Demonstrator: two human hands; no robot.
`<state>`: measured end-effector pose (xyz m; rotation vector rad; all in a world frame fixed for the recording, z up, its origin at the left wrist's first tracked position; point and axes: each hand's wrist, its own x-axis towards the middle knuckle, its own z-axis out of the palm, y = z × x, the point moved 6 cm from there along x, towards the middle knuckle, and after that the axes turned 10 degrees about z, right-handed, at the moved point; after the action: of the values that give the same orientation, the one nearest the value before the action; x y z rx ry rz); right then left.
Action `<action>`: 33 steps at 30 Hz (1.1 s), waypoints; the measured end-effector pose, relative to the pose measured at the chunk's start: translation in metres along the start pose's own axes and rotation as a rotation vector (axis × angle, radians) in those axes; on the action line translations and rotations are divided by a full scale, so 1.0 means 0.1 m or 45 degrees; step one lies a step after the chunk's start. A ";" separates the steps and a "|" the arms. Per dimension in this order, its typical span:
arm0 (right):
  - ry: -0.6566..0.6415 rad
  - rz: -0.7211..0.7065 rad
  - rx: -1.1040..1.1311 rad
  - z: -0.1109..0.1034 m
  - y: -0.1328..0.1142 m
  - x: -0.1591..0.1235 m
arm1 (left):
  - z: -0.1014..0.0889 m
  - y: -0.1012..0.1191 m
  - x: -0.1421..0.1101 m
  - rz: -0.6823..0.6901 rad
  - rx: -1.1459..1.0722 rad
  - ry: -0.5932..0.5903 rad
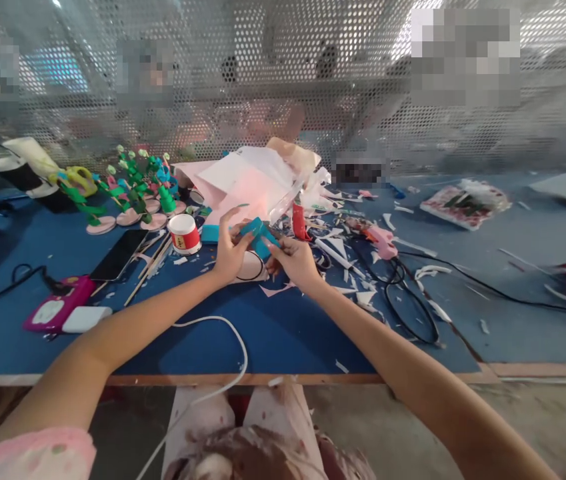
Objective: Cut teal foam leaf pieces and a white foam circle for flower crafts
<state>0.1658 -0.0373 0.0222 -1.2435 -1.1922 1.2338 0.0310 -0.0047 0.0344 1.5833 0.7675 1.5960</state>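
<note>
Above the middle of the table my left hand (231, 252) pinches the left side of a turquoise piece (261, 239), which looks like folded paper or thin foam. My right hand (299, 263) has its thumb and fingers closed on the right side of this same piece. Whether it is one piece or two overlapping ones I cannot tell. Just below the hands lies a pale roll-like thing (250, 268) with a dark ring. Another turquoise block (210, 233) rests beside my left hand, and a red and white cup-like container (184, 235) stands further left.
Green craft flowers (145, 180) on pink discs stand back left. A phone (119, 255), thin sticks (149, 272) and a magenta device (60, 303) lie left. Paper sheets (250, 177) are heaped behind. A pink glue gun (381, 241), black cord (413, 330) and scraps lie right.
</note>
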 end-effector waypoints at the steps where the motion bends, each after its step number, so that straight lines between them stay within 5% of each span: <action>1: 0.019 0.003 0.020 0.00 0.00 0.00 | 0.01 0.03 0.00 0.047 0.024 -0.020; 6: 0.015 0.036 0.064 0.01 0.03 0.04 | 0.14 0.04 0.00 0.061 0.034 -0.270; 10: -0.019 -0.023 -0.077 -0.05 -0.05 0.07 | 0.08 -0.03 0.04 0.002 -0.037 -0.172; 13: 0.171 -0.139 -0.510 -0.32 -0.22 0.07 | 0.02 -0.09 0.08 -0.055 -0.118 -0.142; 16: 0.523 -0.159 -1.277 -0.66 -0.39 0.05 | -0.01 -0.12 0.13 -0.119 -0.143 -0.190; 21: 0.213 0.190 -1.739 -0.86 -0.21 0.10 | -0.05 -0.13 0.23 -0.146 -0.139 -0.236; 27: 0.308 0.010 -1.869 -0.77 -0.19 0.06 | -0.09 -0.04 0.37 -0.083 -0.122 -0.310; 33: 0.276 0.024 -1.960 -0.60 -0.26 -0.05 | -0.11 0.03 0.45 -0.094 -0.140 -0.376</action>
<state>0.2260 -0.0416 0.0482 -2.3279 -1.9960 -0.0761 0.0221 0.0318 0.0607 1.6431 0.5625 1.2914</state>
